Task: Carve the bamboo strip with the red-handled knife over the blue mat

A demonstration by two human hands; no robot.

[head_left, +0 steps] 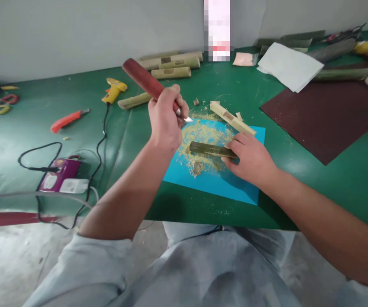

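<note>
My left hand (167, 115) is wrapped round a dark red-handled carving knife (147, 81), its short pale blade pointing right and down over the blue sheet. Between the fingers and thumb of my right hand (249, 157) is the right end of a dark green bamboo piece (207, 149). That piece lies nearly level above the blue sheet (244, 187), and the blade is apart from it. Yellowish shavings (203, 132) are strewn around it. Just behind my right hand rests a pale bamboo piece (231, 118) with a rectangular opening.
Several cut bamboo tubes (171, 72) lie at the back. To the left are a yellow glue gun (114, 90), a red utility knife (70, 120) and a purple power strip (60, 175) with trailing cords. A brown sheet (324, 119) and white paper (289, 66) lie to the right.
</note>
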